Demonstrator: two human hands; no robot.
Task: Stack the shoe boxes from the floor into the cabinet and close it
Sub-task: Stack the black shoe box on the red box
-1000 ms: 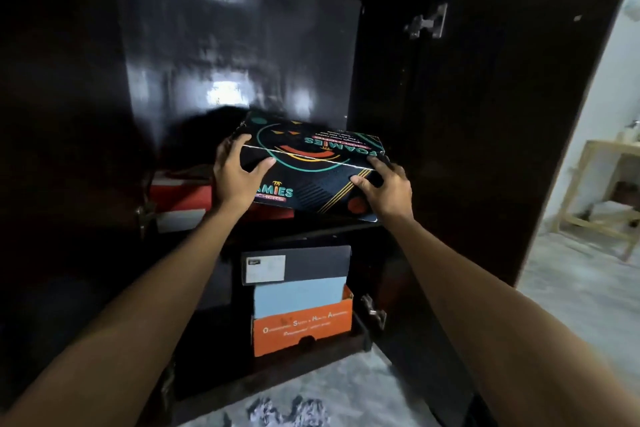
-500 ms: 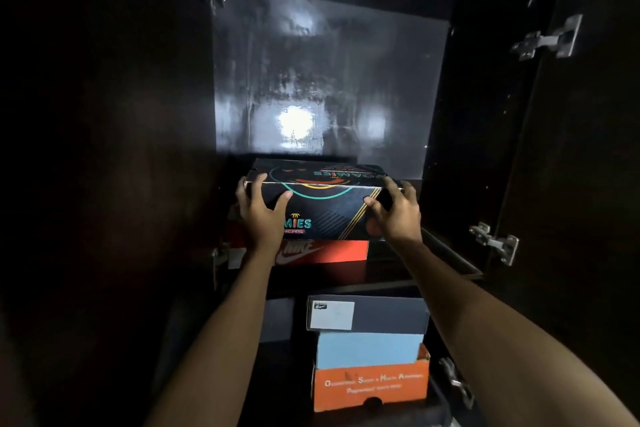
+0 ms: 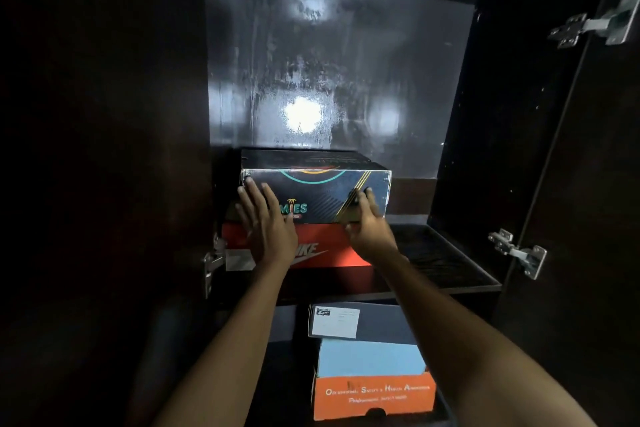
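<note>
A glossy dark back panel is lit by a bright white glare spot (with fainter smears beside it). Silver metal hinges are seen fixed at both sides. The surroundings are swallowed in deep shadow.

The dark patterned box, carried tilted a second ago, now sits level on the orange box. The left hand has released its grip and lies flat against the near face; the right hand has slid down to the lower right corner.
</note>
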